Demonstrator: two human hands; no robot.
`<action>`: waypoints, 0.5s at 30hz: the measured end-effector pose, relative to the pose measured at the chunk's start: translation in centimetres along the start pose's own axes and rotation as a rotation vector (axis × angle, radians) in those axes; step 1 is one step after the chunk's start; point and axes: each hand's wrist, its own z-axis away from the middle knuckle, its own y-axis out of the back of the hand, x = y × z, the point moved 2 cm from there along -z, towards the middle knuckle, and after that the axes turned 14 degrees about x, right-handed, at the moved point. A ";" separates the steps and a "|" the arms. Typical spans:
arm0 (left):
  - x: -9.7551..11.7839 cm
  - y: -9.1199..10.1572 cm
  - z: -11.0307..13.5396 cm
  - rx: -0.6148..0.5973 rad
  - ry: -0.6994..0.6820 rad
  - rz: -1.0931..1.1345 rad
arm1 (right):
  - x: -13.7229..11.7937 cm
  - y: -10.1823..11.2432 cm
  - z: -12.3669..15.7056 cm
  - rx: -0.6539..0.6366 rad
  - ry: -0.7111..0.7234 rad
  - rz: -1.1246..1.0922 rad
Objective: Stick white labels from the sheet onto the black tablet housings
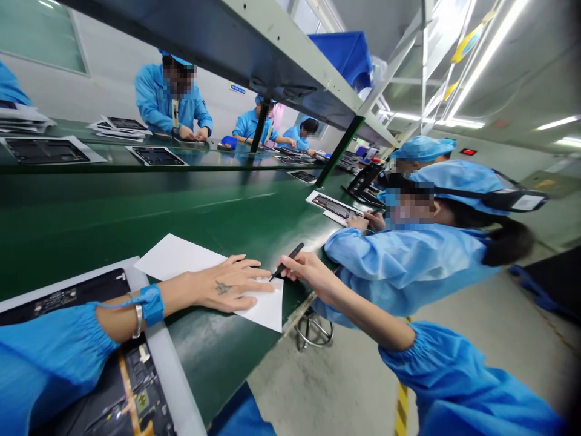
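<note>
My left hand lies flat with its fingers spread on a white sheet of paper, which rests on the green bench. A blue strap circles that wrist. In my right hand is a pair of black tweezers, held like a pen. Their tips point down at the sheet, close to my left fingertips. Something small and pale seems to lie at the tips, too small to make out. Under my left forearm, a black device panel with electronic parts sits on white backing.
A co-worker sits close on the right, hands over another device panel. Other people work across the bench among stacked panels. Overhead runs a long shelf with a blue bin. A stool base stands below the bench edge.
</note>
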 end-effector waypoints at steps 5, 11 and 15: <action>-0.2 0.2 0.4 0.018 -0.013 0.012 | -0.4 -0.3 0.4 0.018 -0.091 -0.105; 0.3 -0.4 -0.2 0.068 -0.056 -0.131 | -3.2 -0.5 0.4 0.103 -0.003 -0.210; 0.6 2.2 1.0 0.179 -0.119 -0.374 | -4.5 1.0 1.3 0.229 0.167 -0.157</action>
